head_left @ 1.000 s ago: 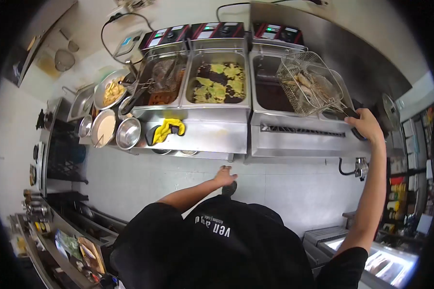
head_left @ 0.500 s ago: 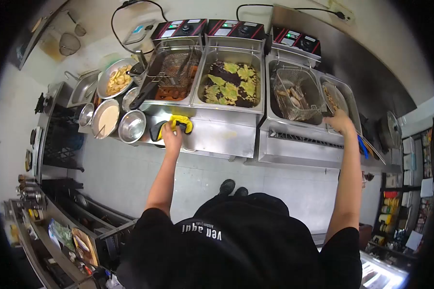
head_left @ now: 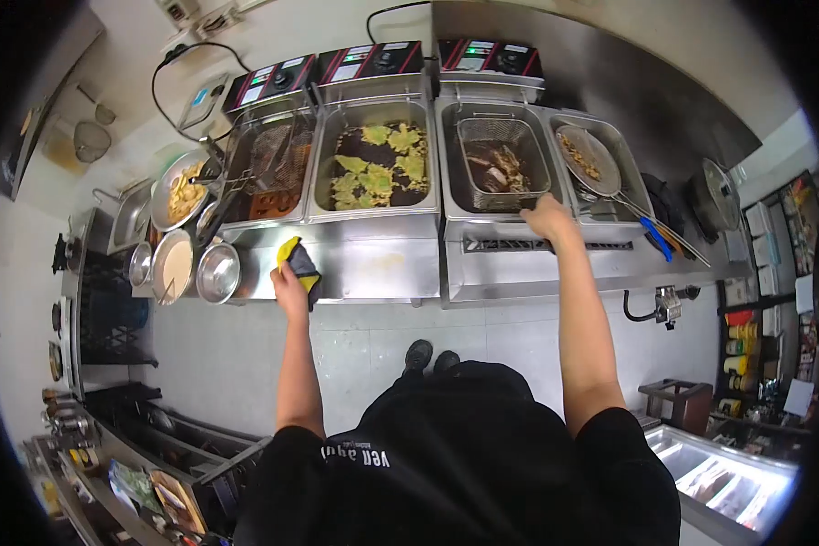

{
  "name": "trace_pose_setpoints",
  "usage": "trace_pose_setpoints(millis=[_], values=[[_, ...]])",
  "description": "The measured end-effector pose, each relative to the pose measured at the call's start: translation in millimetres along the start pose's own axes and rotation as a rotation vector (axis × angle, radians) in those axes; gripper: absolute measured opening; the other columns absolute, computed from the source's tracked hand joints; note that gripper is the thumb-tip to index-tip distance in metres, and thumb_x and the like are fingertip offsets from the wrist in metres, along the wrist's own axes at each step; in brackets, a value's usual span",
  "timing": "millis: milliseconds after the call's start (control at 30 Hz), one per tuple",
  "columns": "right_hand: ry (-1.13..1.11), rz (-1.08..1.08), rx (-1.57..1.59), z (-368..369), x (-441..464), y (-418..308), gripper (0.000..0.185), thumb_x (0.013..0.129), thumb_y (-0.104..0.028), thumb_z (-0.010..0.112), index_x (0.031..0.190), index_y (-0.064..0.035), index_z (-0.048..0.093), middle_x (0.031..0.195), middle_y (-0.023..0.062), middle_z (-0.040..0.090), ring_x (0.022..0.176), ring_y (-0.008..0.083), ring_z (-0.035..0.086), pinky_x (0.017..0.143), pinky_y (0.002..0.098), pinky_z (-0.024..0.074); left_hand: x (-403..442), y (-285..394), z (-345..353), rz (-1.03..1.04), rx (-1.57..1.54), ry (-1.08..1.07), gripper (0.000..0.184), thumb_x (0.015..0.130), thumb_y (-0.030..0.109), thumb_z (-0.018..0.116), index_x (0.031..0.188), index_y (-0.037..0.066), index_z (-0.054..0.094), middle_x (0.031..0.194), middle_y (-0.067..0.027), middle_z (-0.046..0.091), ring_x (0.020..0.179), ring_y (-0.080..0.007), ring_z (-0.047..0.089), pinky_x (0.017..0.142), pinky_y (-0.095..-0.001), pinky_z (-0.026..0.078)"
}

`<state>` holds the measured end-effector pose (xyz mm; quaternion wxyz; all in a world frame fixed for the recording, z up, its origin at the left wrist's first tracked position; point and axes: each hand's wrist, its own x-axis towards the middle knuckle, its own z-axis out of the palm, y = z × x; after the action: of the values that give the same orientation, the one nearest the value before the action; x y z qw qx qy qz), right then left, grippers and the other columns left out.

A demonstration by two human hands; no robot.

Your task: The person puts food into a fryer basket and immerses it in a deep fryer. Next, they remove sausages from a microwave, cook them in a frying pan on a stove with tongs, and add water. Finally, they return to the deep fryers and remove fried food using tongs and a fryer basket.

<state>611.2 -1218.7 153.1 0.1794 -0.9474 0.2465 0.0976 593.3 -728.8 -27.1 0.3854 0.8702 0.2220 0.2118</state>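
Note:
My left hand [head_left: 289, 289] is closed around a yellow and dark grey cloth [head_left: 308, 269] in front of the fryers' steel front edge. My right hand [head_left: 550, 219] is closed at the front rim of a wire fryer basket [head_left: 464, 146], and its grip hides the handle. Several dark browned pieces [head_left: 500, 173] lie in that basket, which sits inside the right-hand fryer tank [head_left: 444, 196]. Green, leafy-looking pieces [head_left: 362, 184] float in dark oil in the middle fryer. A round strainer [head_left: 601, 164] with small fried bits rests over the pan at the right.
The left fryer [head_left: 232, 205] has a wire basket raised over brownish oil. Left of it stand a bowl of yellow slices [head_left: 184, 196], a bowl of pale batter [head_left: 175, 266] and a metal bowl [head_left: 219, 273]. Blue-handled tongs [head_left: 653, 235] lie at the right edge.
The view has swung right. The basket at my right hand, tilted before, now sits more level in its tank. My left hand has drawn the cloth off the steel ledge toward me.

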Motion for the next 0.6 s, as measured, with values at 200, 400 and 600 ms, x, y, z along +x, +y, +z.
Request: trace_pose_setpoints(millis=[200, 400, 600], values=[[-0.127, -0.148, 0.093, 10.4, -10.5, -12.4, 0.049, 0.08, -0.034, 0.064, 0.097, 0.012, 0.062, 0.107, 0.0326, 0.058, 0.107, 0.039, 0.057, 0.092, 0.0414, 0.0457, -30.4, 19.1, -12.9, -0.693, -0.987, -0.223, 0.051, 0.094, 0.049, 0.042, 0.115, 0.005, 0.056, 0.102, -0.0095, 0.065, 0.087, -0.0251, 0.064, 0.076, -0.0408, 0.053], [-0.034, -0.245, 0.171, -5.8, -45.0, -5.6, 0.068, 0.085, -0.047, 0.058, 0.12, 0.0118, 0.051, 0.112, 0.0303, 0.058, 0.111, 0.0394, 0.055, 0.096, 0.0422, 0.0424, -48.9, -9.5, 5.8, -0.781, -1.123, -0.422, 0.037, 0.098, 0.031, 0.034, 0.114, 0.006, 0.055, 0.101, -0.0099, 0.065, 0.089, -0.0256, 0.064, 0.079, -0.0411, 0.054], [0.077, -0.199, 0.399, -44.3, -85.1, 66.1, 0.064, 0.086, -0.049, 0.059, 0.126, 0.0005, 0.052, 0.108, 0.0212, 0.064, 0.095, 0.0338, 0.063, 0.083, 0.0373, 0.0487, -42.5, 34.2, -13.3, -0.753, -1.101, -0.475, 0.045, 0.099, 0.042, 0.035, 0.118, 0.006, 0.054, 0.104, -0.0099, 0.065, 0.088, -0.0258, 0.065, 0.082, -0.0406, 0.054]])
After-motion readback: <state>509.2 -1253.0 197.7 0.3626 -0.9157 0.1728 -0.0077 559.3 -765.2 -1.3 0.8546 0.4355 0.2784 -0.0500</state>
